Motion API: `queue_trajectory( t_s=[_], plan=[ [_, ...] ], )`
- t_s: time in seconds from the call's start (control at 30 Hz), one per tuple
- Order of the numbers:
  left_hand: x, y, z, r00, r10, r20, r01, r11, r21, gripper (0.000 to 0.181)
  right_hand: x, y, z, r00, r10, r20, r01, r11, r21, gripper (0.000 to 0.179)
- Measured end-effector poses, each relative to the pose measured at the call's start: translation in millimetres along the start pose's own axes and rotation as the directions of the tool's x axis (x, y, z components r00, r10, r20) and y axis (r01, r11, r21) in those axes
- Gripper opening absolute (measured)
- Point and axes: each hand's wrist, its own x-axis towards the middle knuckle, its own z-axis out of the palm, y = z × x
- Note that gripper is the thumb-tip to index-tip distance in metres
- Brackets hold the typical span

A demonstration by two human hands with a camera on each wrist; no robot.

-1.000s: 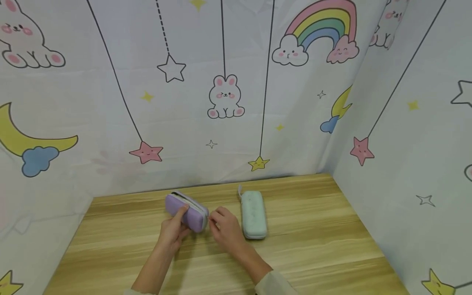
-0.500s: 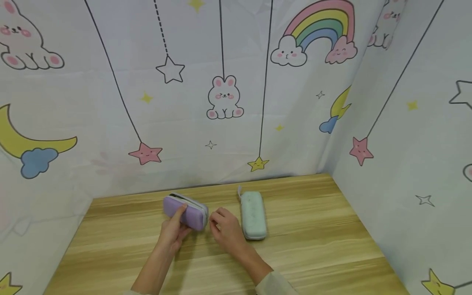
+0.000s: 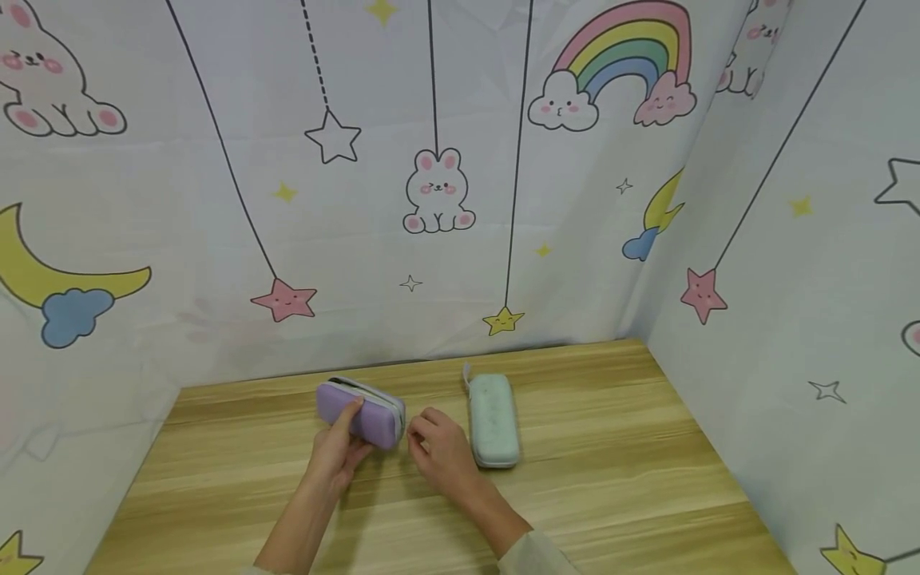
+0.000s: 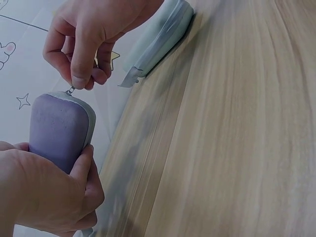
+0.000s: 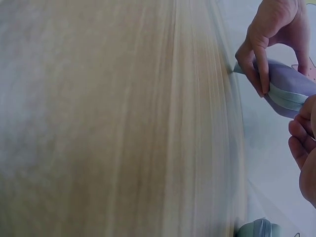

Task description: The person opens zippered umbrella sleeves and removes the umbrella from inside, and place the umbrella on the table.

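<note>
Fingers of the left hand [image 3: 338,452] are wrapping firmly round a purple case [image 3: 362,421], thumb pressing on its smooth side. Thumb and forefinger of the right hand [image 3: 442,449] are closing in a pinch on a small metal zip pull [image 4: 70,90] at the case's near end, the other fingers curling loosely. The case, being held tilted over the table [image 3: 611,447], is showing a rounded, oblong, matte shell with a pale fabric zip band [image 4: 91,121] running round it and a narrow dark gap at its far left end. Just right of the right hand, a mint-green case [image 3: 494,419] of similar form is lying flat, a soft strap loop [image 3: 467,373] sticking out from its far end. Long streaky grain is running across the wood-patterned tabletop. Behind, creased white cloth [image 3: 345,231] is hanging. Counting up: two hands, two cases, one printed rainbow [image 3: 625,40], two pink stars [image 3: 284,300].
</note>
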Motion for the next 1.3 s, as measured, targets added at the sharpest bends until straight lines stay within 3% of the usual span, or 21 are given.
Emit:
queue_trajectory(
  t_s=[0.73,1.3],
  plan=[
    [-0.2,0.6,2.2,1.000,-0.015,-0.021,0.014,0.999,-0.032,0.083,-1.4,-2.0,-2.5,0.999,-0.051,-0.002,0.051,0.997,-0.058,0.027],
    [-1.3,4.6,2.5,1.000,-0.030,0.011,0.030,0.997,-0.075,0.086,-4.4,-5.1,-0.1,0.999,-0.030,0.030,0.032,0.998,-0.059,0.026]
  ],
)
